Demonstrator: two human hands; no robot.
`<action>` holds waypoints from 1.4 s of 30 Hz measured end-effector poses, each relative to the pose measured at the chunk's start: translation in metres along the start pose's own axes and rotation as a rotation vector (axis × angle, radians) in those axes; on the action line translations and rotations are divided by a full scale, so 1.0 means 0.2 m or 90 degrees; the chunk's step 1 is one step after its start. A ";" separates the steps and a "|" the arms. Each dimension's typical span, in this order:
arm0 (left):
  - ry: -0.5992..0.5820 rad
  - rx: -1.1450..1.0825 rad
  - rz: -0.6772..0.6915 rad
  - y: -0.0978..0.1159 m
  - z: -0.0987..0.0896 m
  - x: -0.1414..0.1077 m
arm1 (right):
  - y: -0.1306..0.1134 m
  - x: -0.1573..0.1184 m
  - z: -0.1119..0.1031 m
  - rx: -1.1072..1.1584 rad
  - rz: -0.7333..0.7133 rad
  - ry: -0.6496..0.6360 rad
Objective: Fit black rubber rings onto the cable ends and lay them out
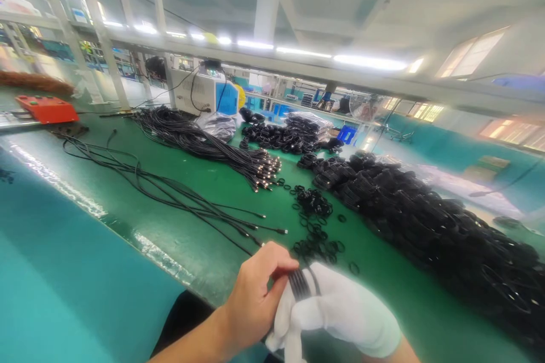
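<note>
My right hand [336, 306], in a white glove, is closed around a coiled black cable [300, 285] whose strands lie side by side. A thin black band runs across the glove's fingers. My bare left hand [255, 286] pinches at the coil's near left side, thumb and forefinger closed against it; its fingertips are partly hidden. Just beyond the hands lies a scatter of small black rings [314, 203] on the green table. Several loose black cables [179, 184] stretch to the left, their plug ends near my left hand.
A thick bundle of black cables [200, 139] lies farther back, its metal plugs facing right. A long heap of coiled black cables [409, 204] fills the right side. A red control box [47, 109] and a white-and-blue machine [208, 93] stand behind, under a metal shelf frame [298, 71].
</note>
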State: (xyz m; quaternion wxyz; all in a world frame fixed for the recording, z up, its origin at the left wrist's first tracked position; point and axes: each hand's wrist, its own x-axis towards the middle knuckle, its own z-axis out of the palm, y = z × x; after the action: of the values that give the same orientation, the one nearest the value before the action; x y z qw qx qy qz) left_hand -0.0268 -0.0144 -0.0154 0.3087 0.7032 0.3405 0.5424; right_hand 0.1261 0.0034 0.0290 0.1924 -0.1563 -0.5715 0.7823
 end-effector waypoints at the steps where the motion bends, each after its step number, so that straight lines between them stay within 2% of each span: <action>1: 0.019 0.012 0.031 0.01 0.01 -0.01 | 0.00 0.00 0.01 -0.002 0.003 0.006; 6: 0.056 0.078 0.129 0.04 0.02 -0.01 | -0.01 -0.02 0.02 -0.017 0.009 0.009; 10: 0.033 0.127 0.136 0.03 0.01 0.01 | -0.02 -0.03 0.03 0.021 0.006 -0.006; 13: 0.011 0.116 0.142 0.03 0.00 0.02 | -0.02 -0.02 0.05 0.038 -0.007 0.012; 17: 0.023 0.087 0.154 0.06 -0.02 0.03 | -0.04 -0.03 0.05 0.017 0.019 0.001; 19: -0.015 0.080 0.122 0.09 -0.03 0.04 | -0.05 -0.04 0.05 -0.021 0.027 0.005; 21: -0.107 0.079 0.095 0.12 -0.05 0.06 | -0.07 -0.05 0.05 -0.062 0.040 0.022; 23: -0.175 0.083 0.112 0.14 -0.07 0.08 | -0.08 -0.06 0.05 -0.090 0.050 0.038; 28: -0.157 0.122 0.155 0.13 -0.08 0.13 | -0.09 -0.06 0.10 -0.069 0.023 0.047; 30: -0.167 0.121 0.166 0.13 -0.07 0.14 | -0.09 -0.07 0.13 -0.095 0.008 0.093; 33: -0.174 0.098 0.187 0.13 -0.05 0.15 | -0.10 -0.14 0.15 -0.156 0.002 0.208; 36: -0.170 0.086 0.189 0.14 -0.04 0.16 | -0.15 -0.23 0.15 -0.182 -0.003 0.297; 39: -0.162 0.090 0.158 0.14 -0.04 0.18 | -0.18 -0.28 0.11 -0.198 -0.020 0.381; 42: -0.179 0.119 0.103 0.13 -0.05 0.20 | -0.17 -0.27 0.07 -0.254 -0.029 0.443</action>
State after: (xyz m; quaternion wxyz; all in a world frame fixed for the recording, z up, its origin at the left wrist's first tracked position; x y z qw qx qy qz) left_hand -0.0265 0.0039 0.0299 0.2420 0.8226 0.2853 0.4282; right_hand 0.1711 -0.0242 0.0662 0.3576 -0.4336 -0.6159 0.5520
